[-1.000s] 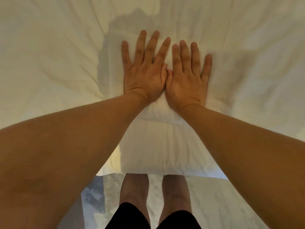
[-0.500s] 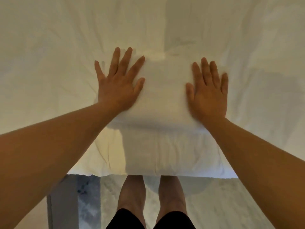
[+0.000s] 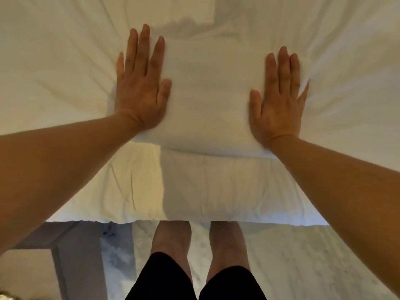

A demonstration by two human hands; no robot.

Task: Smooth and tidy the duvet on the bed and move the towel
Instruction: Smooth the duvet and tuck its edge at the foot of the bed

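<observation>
Left hand (image 3: pixel 141 89) and right hand (image 3: pixel 277 105) flat, palms down, fingers spread, gripping nothing, pressed on opposite ends of the folded white towel (image 3: pixel 207 100) at frame centre; a second ago side by side at its middle, since slid wide apart. Towel on the white duvet (image 3: pixel 65 50), creases radiating outward. Below, bare legs (image 3: pixel 173 239) on pale marbled floor (image 3: pixel 303 267)

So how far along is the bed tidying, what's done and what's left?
Done: the folded towel lies squared near the bed's foot edge. In hand: left hand and right hand press flat on its two ends, fingers spread. Left: the duvet shows creases around the towel, and the towel is not yet moved.
</observation>
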